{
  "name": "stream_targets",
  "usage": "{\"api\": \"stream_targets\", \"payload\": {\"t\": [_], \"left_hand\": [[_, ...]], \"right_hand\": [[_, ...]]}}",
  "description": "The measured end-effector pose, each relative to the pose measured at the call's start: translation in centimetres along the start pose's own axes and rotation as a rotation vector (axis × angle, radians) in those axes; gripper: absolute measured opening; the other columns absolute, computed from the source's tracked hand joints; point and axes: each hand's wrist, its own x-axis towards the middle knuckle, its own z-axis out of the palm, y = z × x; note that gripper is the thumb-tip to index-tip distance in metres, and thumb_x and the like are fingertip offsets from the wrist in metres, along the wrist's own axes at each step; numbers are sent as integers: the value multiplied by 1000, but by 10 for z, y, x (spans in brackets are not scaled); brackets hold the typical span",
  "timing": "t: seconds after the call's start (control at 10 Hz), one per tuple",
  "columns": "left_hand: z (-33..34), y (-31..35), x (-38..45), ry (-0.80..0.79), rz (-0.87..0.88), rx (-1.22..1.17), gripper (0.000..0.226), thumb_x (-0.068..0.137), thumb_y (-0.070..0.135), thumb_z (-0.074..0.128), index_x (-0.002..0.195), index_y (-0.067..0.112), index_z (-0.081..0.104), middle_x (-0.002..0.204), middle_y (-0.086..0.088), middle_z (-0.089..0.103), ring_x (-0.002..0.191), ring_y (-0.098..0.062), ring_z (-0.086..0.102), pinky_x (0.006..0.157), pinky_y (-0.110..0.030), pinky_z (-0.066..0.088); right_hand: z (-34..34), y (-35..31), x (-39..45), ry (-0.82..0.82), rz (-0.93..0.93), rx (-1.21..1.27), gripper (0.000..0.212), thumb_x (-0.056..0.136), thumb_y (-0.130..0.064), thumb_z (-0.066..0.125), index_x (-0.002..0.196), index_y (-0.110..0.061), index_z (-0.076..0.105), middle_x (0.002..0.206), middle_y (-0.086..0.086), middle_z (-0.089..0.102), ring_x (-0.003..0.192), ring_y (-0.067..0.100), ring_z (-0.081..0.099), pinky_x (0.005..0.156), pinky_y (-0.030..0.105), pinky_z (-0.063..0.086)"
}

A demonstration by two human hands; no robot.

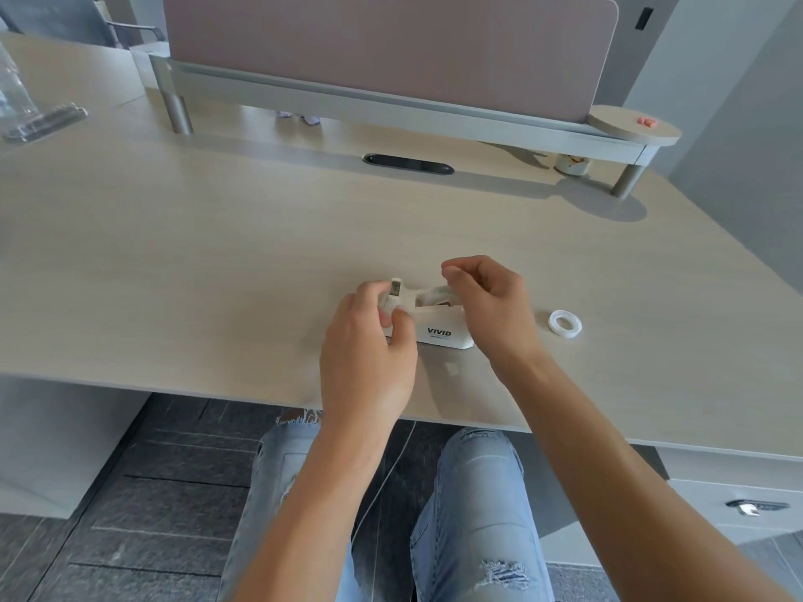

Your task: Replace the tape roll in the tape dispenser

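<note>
1. A white plastic tape dispenser (439, 328), blocky with the word VIVID printed in black on its side, sits on a pale, smooth wood-grain desk (217, 254) near the edge closest to you.
2. A roll of clear tape (436, 295) sits in the dispenser's well, partly hidden by your right hand.
3. A small white ring, a tape core (564, 324), lies flat on the desk to the right of the dispenser, well apart from it.
4. Beyond the dispenser stands a pink fabric divider panel (391, 50) on a grey shelf.
5. Your left hand (369, 354) curls closed around the dispenser's cutter end.
6. Your right hand (491, 306) arches over the roll, fingers bent; whether it grips anything, I cannot tell.
</note>
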Motion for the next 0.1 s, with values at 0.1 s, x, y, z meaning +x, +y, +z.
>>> {"api": "stream_targets", "payload": {"t": [0.1], "left_hand": [[7,4,-4,41,14,-59,26,98,24,59,122,20,68,95,0,69,82,-25,64,79,-36,52]], "right_hand": [[-14,6,-4,60,2,-13,16,101,-17,61,103,-13,77,89,-9,74,67,-13,61,64,4,47]]}}
